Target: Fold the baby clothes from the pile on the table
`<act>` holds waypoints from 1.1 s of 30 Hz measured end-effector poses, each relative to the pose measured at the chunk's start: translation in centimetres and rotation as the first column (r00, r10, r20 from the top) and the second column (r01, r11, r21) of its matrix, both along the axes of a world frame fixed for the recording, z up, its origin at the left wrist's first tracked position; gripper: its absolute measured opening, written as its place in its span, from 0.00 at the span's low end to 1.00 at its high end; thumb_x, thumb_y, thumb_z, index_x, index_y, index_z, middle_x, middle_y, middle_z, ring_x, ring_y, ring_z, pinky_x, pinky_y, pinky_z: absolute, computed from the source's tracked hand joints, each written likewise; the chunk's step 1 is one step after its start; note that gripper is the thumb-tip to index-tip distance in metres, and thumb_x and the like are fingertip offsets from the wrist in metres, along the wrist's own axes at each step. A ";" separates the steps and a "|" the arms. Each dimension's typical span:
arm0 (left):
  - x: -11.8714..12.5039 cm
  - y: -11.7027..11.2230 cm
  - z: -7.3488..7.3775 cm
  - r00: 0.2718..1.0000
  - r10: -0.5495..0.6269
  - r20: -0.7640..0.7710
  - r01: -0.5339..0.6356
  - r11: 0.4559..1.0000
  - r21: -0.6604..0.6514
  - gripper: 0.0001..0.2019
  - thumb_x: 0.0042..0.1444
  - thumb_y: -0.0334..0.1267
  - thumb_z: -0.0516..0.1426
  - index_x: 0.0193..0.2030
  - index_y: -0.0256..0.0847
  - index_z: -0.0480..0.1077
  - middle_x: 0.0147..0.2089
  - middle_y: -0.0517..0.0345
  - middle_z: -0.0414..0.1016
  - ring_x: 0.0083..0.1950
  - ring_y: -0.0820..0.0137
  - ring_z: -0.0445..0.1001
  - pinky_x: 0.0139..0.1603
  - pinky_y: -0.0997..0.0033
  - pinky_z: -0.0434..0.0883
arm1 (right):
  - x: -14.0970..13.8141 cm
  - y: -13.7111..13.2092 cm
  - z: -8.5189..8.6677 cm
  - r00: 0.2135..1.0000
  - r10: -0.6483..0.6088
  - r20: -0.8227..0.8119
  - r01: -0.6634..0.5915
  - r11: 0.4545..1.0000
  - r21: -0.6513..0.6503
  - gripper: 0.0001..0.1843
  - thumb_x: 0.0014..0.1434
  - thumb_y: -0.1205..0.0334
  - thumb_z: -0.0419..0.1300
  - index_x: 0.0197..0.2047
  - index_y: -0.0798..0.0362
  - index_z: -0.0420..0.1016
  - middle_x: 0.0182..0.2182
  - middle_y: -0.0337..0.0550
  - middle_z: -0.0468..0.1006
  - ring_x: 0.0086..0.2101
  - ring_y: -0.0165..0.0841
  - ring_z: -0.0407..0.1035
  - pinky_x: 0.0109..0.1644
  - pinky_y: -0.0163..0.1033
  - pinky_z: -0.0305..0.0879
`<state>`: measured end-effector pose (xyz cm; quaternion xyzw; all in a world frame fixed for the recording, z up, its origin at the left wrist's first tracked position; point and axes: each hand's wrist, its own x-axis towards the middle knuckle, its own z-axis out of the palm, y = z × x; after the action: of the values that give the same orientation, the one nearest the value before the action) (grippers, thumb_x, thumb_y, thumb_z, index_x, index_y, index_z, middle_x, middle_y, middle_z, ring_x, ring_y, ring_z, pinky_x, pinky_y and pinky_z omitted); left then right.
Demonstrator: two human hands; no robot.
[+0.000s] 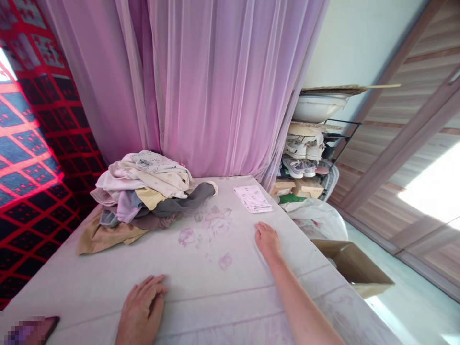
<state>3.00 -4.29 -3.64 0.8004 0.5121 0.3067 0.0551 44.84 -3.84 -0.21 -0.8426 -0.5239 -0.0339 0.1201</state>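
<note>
My left hand [143, 306] rests on the pale floral-covered surface [201, 268] near the front, fingers stretched forward and holding nothing. Farther forward, my right hand [268, 239] lies palm down, also without anything in it. Just beyond its fingertips, and apart from them, is a folded light pink patterned cloth [253, 199], flat in a neat rectangle. On the far left part of the surface sits a loose heap of clothes [143, 175]. White printed, lilac and yellow pieces, a dark grey garment [187, 199] and a tan garment [108, 235] show in it.
Pink-purple curtains [215, 86] hang behind the surface, with a red-and-black patterned curtain [46, 167] at left. A phone-like object [50, 328] lies at the lower left. To the right stand a shoe rack [345, 136] with a white basin [318, 108] and an open cardboard box [373, 290].
</note>
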 end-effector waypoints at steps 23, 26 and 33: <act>1.0 -0.9 2.4 0.763 0.201 0.614 -0.065 0.969 -0.237 0.11 0.51 0.39 0.50 0.30 0.43 0.74 0.49 0.52 0.80 0.49 0.63 0.78 0.53 0.60 0.73 | -19.0 7.9 10.0 0.859 0.503 0.093 -0.501 0.864 -0.042 0.25 0.59 0.64 0.52 0.60 0.49 0.69 0.65 0.50 0.61 0.62 0.41 0.56 0.62 0.47 0.54; 1.0 -0.7 1.9 0.713 0.232 0.661 -0.078 0.964 -0.254 0.10 0.51 0.39 0.51 0.30 0.43 0.73 0.48 0.51 0.80 0.49 0.63 0.77 0.54 0.59 0.73 | -22.2 11.4 13.0 0.813 0.563 0.151 -0.570 0.822 0.002 0.27 0.60 0.63 0.52 0.62 0.51 0.66 0.66 0.52 0.56 0.63 0.42 0.54 0.62 0.47 0.54; 0.8 -0.2 -0.1 0.550 0.320 0.771 -0.127 0.945 -0.302 0.12 0.53 0.42 0.52 0.37 0.40 0.75 0.50 0.47 0.79 0.51 0.62 0.77 0.53 0.61 0.73 | -26.3 18.2 18.4 0.760 0.602 0.247 -0.620 0.785 -0.005 0.23 0.61 0.62 0.54 0.59 0.48 0.68 0.70 0.43 0.47 0.67 0.46 0.41 0.66 0.54 0.43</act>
<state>3.81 -4.44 -3.72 0.4881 0.5573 0.5865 0.3275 18.57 14.39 18.16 -0.6103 -0.7784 -0.1126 0.0941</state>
